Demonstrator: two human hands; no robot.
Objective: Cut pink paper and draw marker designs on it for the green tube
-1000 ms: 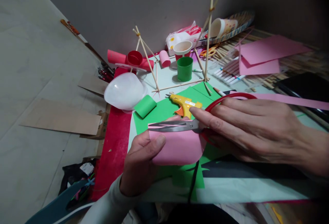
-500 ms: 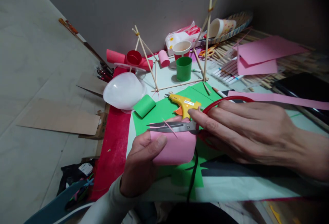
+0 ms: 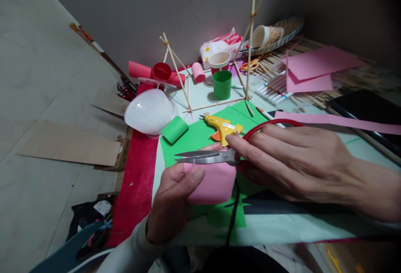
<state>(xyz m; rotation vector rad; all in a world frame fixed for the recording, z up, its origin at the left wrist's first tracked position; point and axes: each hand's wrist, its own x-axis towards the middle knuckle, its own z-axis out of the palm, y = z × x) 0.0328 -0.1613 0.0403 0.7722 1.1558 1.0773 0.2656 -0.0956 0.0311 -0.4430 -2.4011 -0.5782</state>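
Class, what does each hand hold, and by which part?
Left hand: the pink paper, by its left end. Right hand: the scissors, by their red handles.

Hands: two, namely one left hand (image 3: 172,195) and one right hand (image 3: 308,160). Scissors: two, one red-handled pair (image 3: 222,156) and one orange-handled pair (image 3: 246,67). Held pink workpiece (image 3: 213,186): one. Glue gun (image 3: 221,125): one. Paper cups: two, one red-and-white cup (image 3: 218,67) and one patterned cup (image 3: 272,36). Green cylinders: two, one upright cylinder (image 3: 222,86) and one lying cylinder (image 3: 175,130). Tissue pack (image 3: 216,52): one. White pens (image 3: 277,90): several, overlapping, exact count not readable. Loose sticks (image 3: 277,54): too blurred to count.
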